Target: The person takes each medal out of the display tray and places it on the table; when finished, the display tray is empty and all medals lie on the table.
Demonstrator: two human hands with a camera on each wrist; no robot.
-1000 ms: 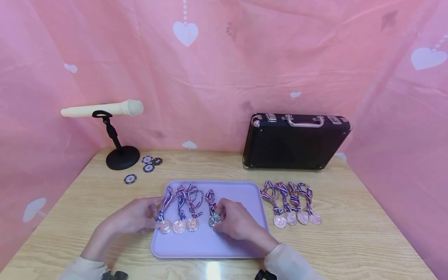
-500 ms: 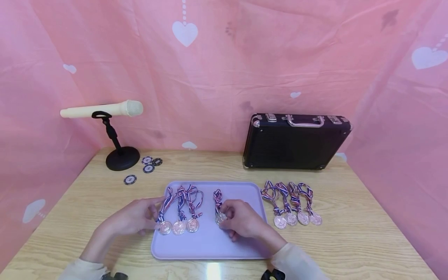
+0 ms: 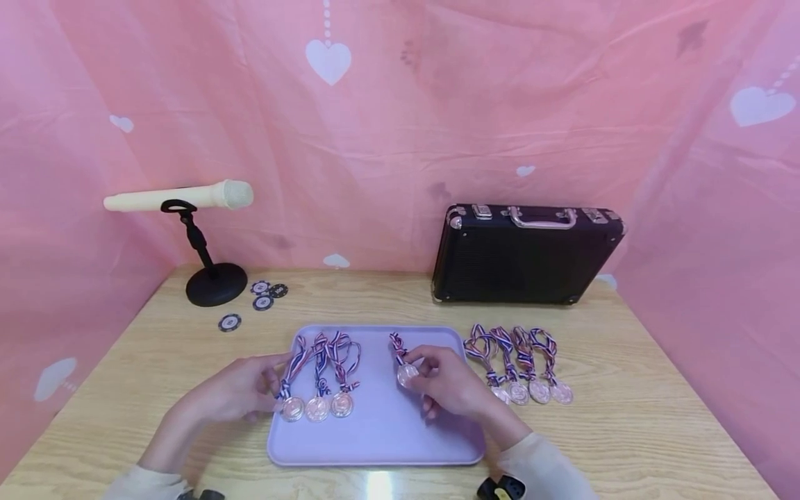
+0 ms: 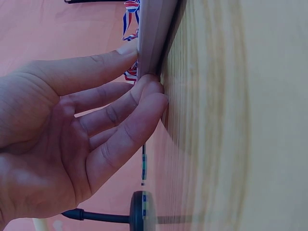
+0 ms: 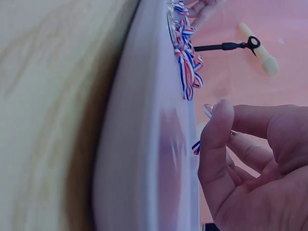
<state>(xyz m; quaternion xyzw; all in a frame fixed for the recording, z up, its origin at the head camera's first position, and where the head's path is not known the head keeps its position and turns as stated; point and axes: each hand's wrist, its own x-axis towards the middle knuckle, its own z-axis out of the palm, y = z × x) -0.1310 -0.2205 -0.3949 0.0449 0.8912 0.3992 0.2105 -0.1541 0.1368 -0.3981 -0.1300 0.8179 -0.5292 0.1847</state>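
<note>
My right hand pinches a silver medal by its disc, over the right half of the lilac tray. The medal's knotted red, white and blue ribbon points away from me. In the right wrist view, the right hand is raised off the tray surface, thumb and forefinger together on the disc edge. My left hand holds the tray's left edge; in the left wrist view its thumb meets the rim and its curled fingers touch the outer wall. Three medals lie side by side on the tray's left half.
Several more medals lie in a row on the table right of the tray. A black case stands at the back right. A white microphone on a black stand is back left, near several poker chips.
My right hand has slid the medal rightward across the tray, then raised it, its ribbon coming along. The left hand stays at the tray edge.
</note>
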